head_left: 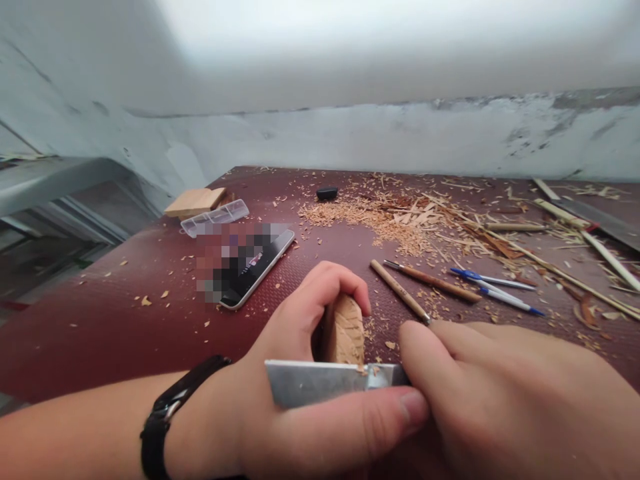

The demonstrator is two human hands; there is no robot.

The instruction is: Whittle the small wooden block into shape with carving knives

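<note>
My left hand [300,373], with a black watch strap at the wrist, is wrapped round a small block of wood [345,330] whose facing side shows carved cuts. My right hand [505,393] is closed on the dark handle of a knife [320,381] with a wide flat blade. The blade lies across the near end of the block and points left. My left thumb stretches along the near side of the blade, its tip close to my right fingers. Part of the block is hidden by my left fingers and the blade.
Wood shavings [400,220] cover the back of the dark red table [125,293]. Beyond my hands lie carving tools [400,291] and blue-capped pens [505,293]. A phone [257,267], a clear plastic case [215,219] and wooden boards [195,201] sit left. Bamboo strips [555,267] lie right.
</note>
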